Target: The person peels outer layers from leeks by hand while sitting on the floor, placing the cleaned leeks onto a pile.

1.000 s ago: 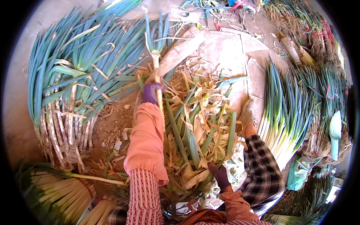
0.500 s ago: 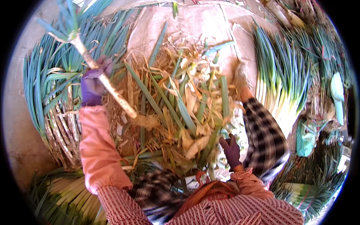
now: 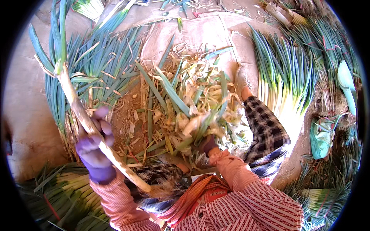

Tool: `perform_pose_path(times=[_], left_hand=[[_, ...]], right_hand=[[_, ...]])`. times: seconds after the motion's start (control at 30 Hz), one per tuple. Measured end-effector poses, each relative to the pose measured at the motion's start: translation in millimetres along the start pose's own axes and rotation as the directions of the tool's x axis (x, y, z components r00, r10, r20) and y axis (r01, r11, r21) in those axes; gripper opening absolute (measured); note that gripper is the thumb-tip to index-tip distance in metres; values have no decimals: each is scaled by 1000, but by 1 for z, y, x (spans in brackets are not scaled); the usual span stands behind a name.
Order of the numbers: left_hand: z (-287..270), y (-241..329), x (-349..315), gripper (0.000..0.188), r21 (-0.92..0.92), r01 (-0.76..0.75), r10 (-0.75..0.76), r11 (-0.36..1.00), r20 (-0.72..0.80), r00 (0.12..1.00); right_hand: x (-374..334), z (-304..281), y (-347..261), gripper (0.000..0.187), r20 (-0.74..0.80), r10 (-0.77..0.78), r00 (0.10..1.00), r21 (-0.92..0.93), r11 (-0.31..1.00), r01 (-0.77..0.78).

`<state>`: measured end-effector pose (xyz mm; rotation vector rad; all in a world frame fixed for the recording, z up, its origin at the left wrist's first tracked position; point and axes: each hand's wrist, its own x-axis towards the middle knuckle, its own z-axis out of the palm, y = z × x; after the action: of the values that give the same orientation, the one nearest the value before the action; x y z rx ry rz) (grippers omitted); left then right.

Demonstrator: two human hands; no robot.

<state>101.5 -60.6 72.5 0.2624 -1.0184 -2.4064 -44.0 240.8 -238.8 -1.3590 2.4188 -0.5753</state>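
My left hand [image 3: 94, 148], in a purple glove, grips the pale stalk of a long green onion [image 3: 92, 129]. The onion slants across the left side, blue-green leaves up at the far left and whiskery roots low, above my lap. My right hand [image 3: 208, 145], in a darker glove, reaches into the near edge of a heap of peeled leaves and dry skins [image 3: 185, 104]. Its fingers are hidden among the scraps, so what they hold, if anything, does not show.
Untrimmed green onions [image 3: 100, 65] lie at the left. Cleaned ones with white stems [image 3: 283, 73] are laid in a row at the right, beyond my bent leg [image 3: 266, 131]. A green plastic bag [image 3: 323, 138] sits farther right. Tied bundles [image 3: 320, 200] lie at the near right.
My left hand has drawn the green onion nearer to me, its root end now above my lap. The right hand has moved left into the leaf heap, and some scraps have shifted.
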Motion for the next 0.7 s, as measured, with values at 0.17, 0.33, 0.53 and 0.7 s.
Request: perform_pose_path(times=[0.17,0.33,0.53,0.7], left_hand=[[26,-46,-18,30,228,-71,135,971,-276,952],[23,-72,-16,38,264,-29,137,964,-401,906],[35,-82,-4,42,249,60,56,967,-432,900],[32,-78,2,42,251,76,39,965,-423,905]], right_hand=[[147,13,55,39,151,124,981,640,744,-193],[230,-93,40,39,442,17,897,731,-587,-349],[123,-91,88,36,399,28,917,872,-319,-370],[13,8,99,24,-8,356,935,303,891,-337]])
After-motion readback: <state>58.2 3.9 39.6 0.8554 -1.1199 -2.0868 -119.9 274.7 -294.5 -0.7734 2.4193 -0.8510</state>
